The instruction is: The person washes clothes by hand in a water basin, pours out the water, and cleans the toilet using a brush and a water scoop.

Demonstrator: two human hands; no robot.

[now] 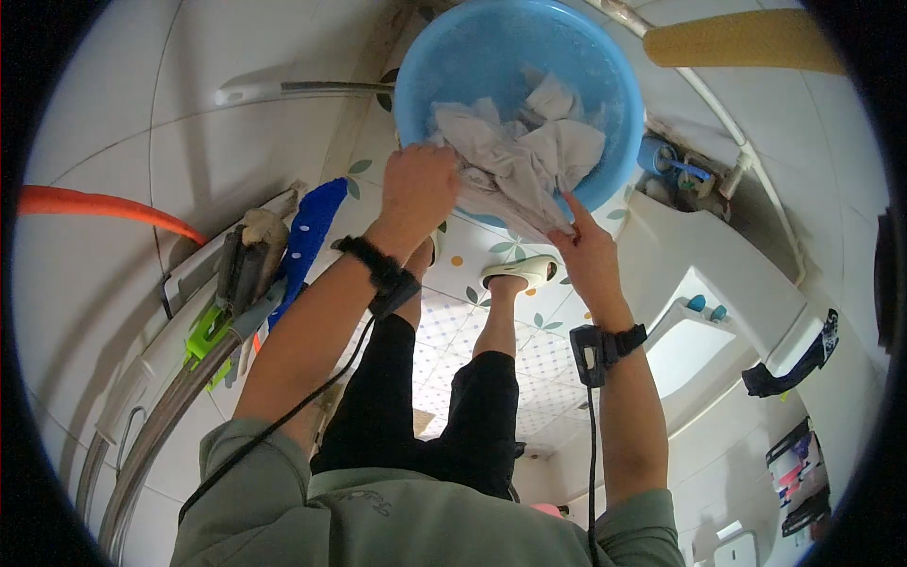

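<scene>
A wet, pale cloth (510,156) lies bunched in a round blue basin (619,85) that holds soapy water. Part of the cloth is drawn up over the basin's near rim. My left hand (422,180) is closed on the cloth's left side at the rim, its fingers curled in. At the right, my right hand (588,250) pinches the cloth's lower corner between thumb and fingers, just outside the near rim. Both wrists wear black straps with small devices and cables.
White sink (756,274) at the right, with a pipe (723,113) above it. Metal hoses (161,444), an orange hose (104,203) and a blue cloth (310,236) are at the left. My feet in pale slippers stand on the patterned floor below the basin.
</scene>
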